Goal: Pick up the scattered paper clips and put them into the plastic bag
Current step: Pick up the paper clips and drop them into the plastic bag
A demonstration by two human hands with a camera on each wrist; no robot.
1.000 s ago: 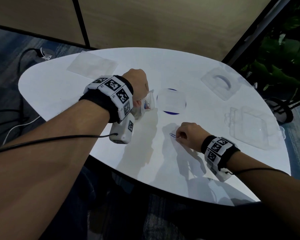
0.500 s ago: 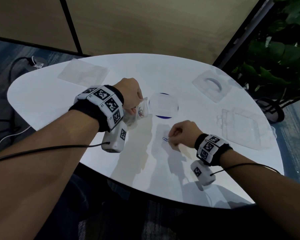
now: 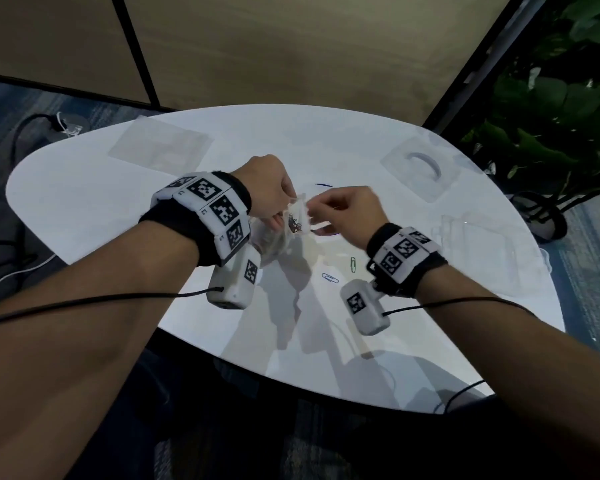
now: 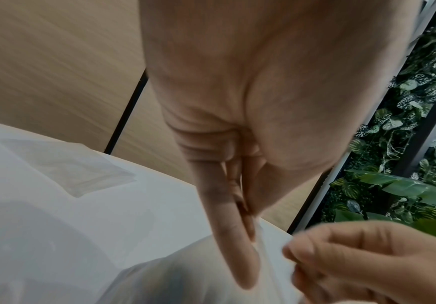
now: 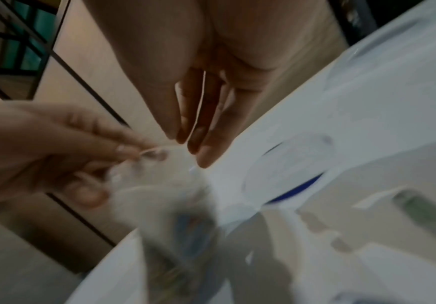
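A small clear plastic bag (image 3: 278, 240) with several paper clips (image 3: 294, 223) inside hangs above the white table (image 3: 84, 202). My left hand (image 3: 281, 209) pinches one side of its mouth. My right hand (image 3: 314, 207) has thumb and fingers together on the opposite edge. A blue paper clip (image 3: 329, 278) and a green paper clip (image 3: 353, 264) lie on the table below my right wrist. The left wrist view shows the left hand (image 4: 248, 236) on the bag (image 4: 185, 277) and the right hand (image 4: 292, 255) at its rim. The blurred right wrist view shows the right hand (image 5: 185, 142), the left hand (image 5: 133, 152) and the bag (image 5: 175, 216).
A round clear lid with a blue rim (image 5: 289, 170) lies just behind the hands. Clear blister packs (image 3: 421, 169) (image 3: 482, 251) sit at the right, and a flat clear sheet (image 3: 158, 148) at the far left. Plants (image 3: 551, 116) stand beyond the right edge, and cables (image 3: 25, 129) run over the floor at the left.
My right hand has risen from the table beside the blue clip to the bag's mouth. The blue clip stays on the table, and a green clip now shows beside it.
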